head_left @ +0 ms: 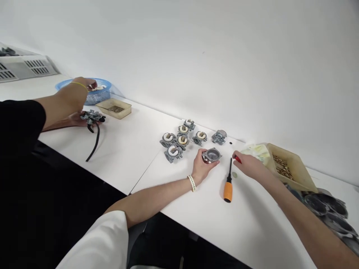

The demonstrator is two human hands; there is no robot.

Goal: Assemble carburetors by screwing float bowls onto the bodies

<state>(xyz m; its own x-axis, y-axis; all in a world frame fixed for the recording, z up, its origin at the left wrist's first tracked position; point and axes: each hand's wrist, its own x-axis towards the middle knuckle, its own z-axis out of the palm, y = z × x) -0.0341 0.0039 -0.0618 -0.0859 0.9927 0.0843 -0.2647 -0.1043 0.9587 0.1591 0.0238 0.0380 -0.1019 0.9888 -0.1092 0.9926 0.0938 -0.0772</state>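
My left hand [201,167], with a light band at the wrist, holds a grey metal cup-shaped part [213,154], its round opening facing up. Closed around a small red object [238,159], my right hand [246,164] is to the right of that part. Between and below the hands lies a screwdriver [228,190] with an orange handle, its tip toward the wall. A small greenish disc [235,174] rests beside its shaft. Several grey carburetor bodies with white rings [173,151] stand left of my left hand. Another grey metal part [219,137] sits behind it.
At right are a bin of brass pieces [300,168], a pale plastic bag [256,151] and several dark round parts [333,213]. On the left, a co-worker's hands [81,87] hold a hosed metal part [92,116] and reach into a blue basket [97,98], near a small tray [123,112].
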